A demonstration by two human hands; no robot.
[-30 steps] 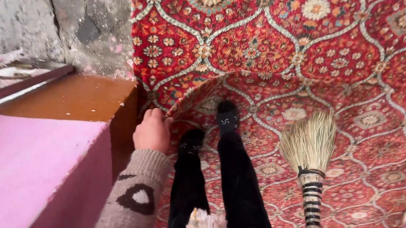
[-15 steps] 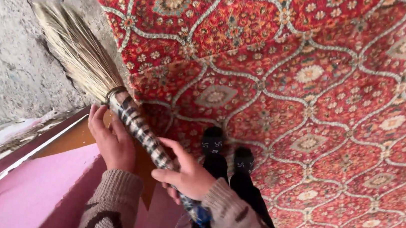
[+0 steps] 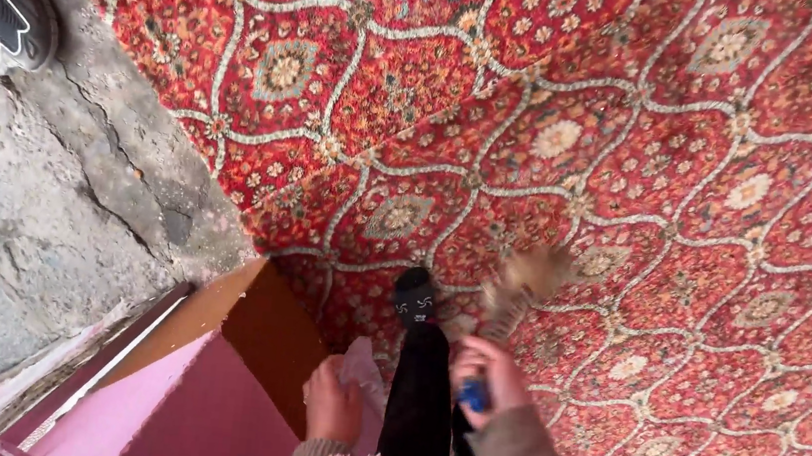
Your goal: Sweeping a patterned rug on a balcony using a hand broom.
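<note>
A short straw broom (image 3: 518, 292) is gripped by the right hand (image 3: 489, 376), fingers wrapped tight round the handle's lower end, w/ a blue butt cap showing just under the fist. The long axis is seen running from the fist up and slightly rightward in the frame, i.e. away from the body; the bristle head is blurred and lies on or just over the red patterned carpet (image 3: 692, 188). Contact w/ the pile cannot be told from the blur.

The left hand (image 3: 331, 403) is curled shut on a pale pinkish edge, prob. cloth or a carpet corner; what it is exactly cannot be told. It is placed beside the orange-brown end of a pink bench (image 3: 196, 407), left of the black-trousered leg (image 3: 416, 400). A black-socked foot (image 3: 415, 297) is planted on the carpet just left of the bristles, near but apart.

So the broom is held by the right hand only; the left is near its handle, w/ the leg between. Cracked grey concrete (image 3: 37, 199) is seen left of the carpet, and a dark ribbed object (image 3: 2, 5) at top left.
</note>
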